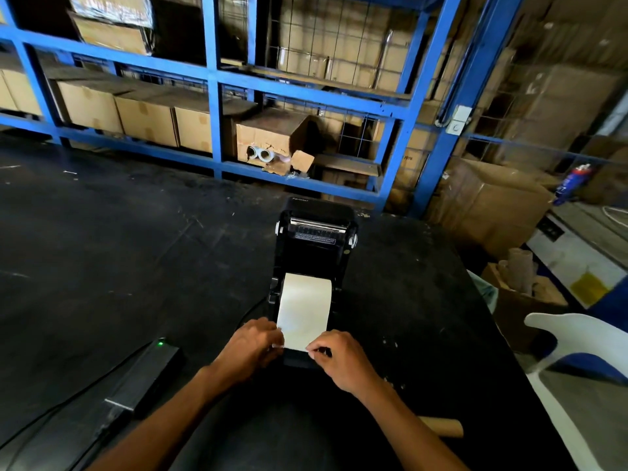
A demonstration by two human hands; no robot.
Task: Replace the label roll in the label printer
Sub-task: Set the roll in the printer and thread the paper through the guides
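Head view. Label printer: black, lid open, on black table. Label roll: seated inside printer, white strip drawn toward its front edge. Left hand: pinches strip's left corner. Right hand: pinches right corner. Power adapter: left of printer, green light on.

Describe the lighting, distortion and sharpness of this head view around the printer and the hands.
Head view: wide-angle distortion bends the blue shelving at the edges; the black table is dim and swallows detail; the white label strip is the brightest thing and slightly washed out; the left hand and right hand, pinching its end, are fairly sharp; the open label printer shows glare on its metal bar.
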